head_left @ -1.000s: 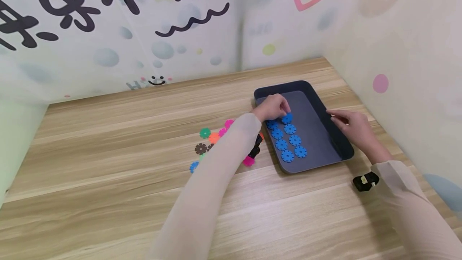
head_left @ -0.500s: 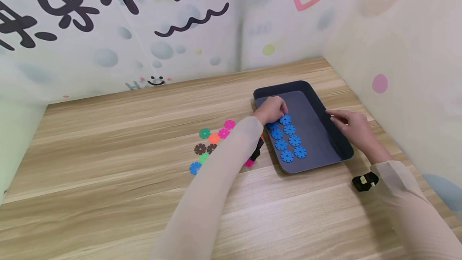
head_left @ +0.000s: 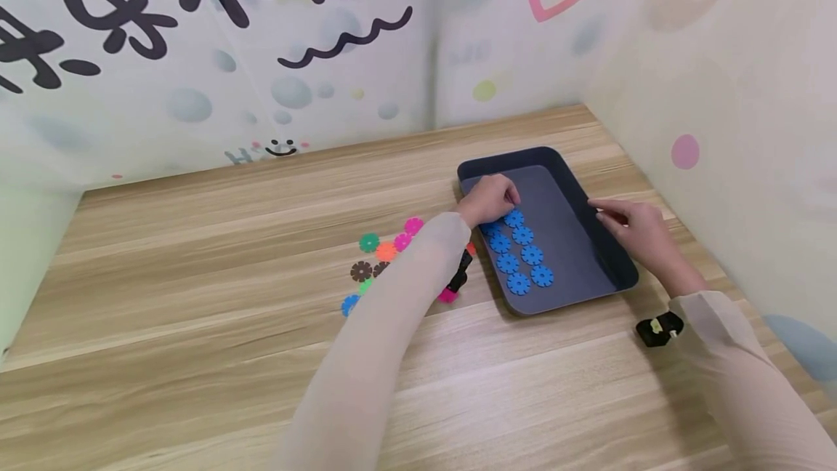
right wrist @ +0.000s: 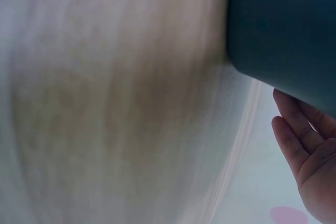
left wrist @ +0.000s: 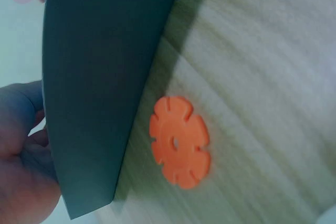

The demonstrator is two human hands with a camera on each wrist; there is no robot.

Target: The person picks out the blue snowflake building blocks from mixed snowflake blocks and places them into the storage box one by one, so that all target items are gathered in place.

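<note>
In the head view my left hand [head_left: 489,199] reaches over the near-left wall of a dark grey tray [head_left: 570,238]. Its fingers are bent down and pinch the far edge of a blue notched plastic disc [head_left: 514,218]; the fingertips are partly hidden. That disc heads the right-hand of two rows of blue discs [head_left: 507,263] lying flat in the tray. In the left wrist view, the tray wall [left wrist: 105,77] hides the fingertips. My right hand [head_left: 637,232] rests against the tray's right rim, fingers extended and holding nothing; in the right wrist view its fingers [right wrist: 294,129] touch the outer wall.
Loose notched discs lie left of the tray, partly under the left sleeve: green [head_left: 369,242], pink [head_left: 413,226], brown [head_left: 360,271] and blue [head_left: 349,304]. An orange disc [left wrist: 181,142] lies close beside the tray wall. Printed walls [head_left: 314,107] bound the wooden table [head_left: 196,311].
My left hand has shifted slightly left, and the blue disc at its fingertips has come a little left and nearer, in line with its row. The right hand stays at the rim.
</note>
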